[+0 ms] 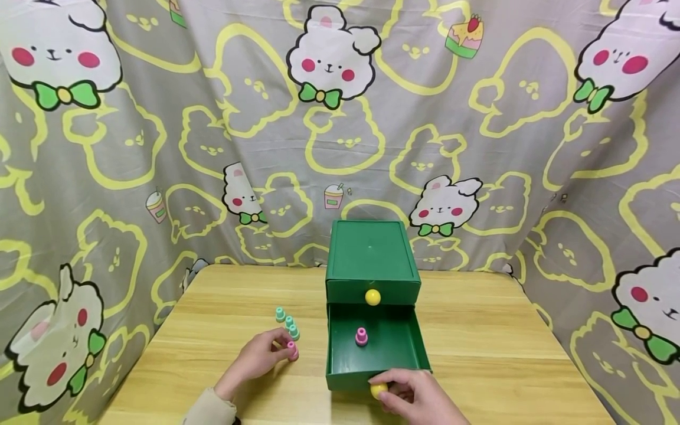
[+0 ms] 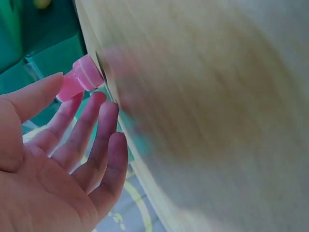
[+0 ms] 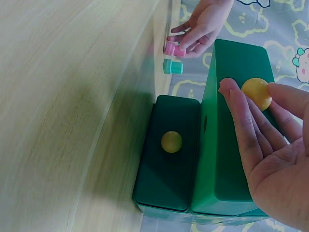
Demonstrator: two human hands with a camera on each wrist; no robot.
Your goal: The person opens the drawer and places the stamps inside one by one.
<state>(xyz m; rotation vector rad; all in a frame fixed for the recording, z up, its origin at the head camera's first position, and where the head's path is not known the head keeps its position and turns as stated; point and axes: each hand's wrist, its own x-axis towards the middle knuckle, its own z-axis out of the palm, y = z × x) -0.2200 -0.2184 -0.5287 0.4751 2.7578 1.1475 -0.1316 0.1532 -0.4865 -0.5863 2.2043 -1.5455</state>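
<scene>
On the wooden table [image 1: 478, 330] stands a green two-drawer box [image 1: 370, 254]. Its lower drawer [image 1: 393, 348] is pulled out, and a pink peg [image 1: 362, 336] stands inside it. My right hand [image 1: 385, 394] pinches that drawer's yellow knob [image 1: 378, 389], which the right wrist view shows between thumb and fingers [image 3: 257, 93]. Left of the drawer, my left hand [image 1: 284, 349] holds a second pink peg [image 1: 292, 350] on the tabletop. In the left wrist view the peg [image 2: 79, 79] sits between the thumb and fingertips [image 2: 99, 99]. Three teal pegs [image 1: 289, 323] stand just behind it.
The upper drawer is closed, with its yellow knob [image 1: 373, 297] facing me. A cartoon-print cloth [image 1: 340, 118] hangs behind and beside the table. Bare wood lies right of the box and along the front edge.
</scene>
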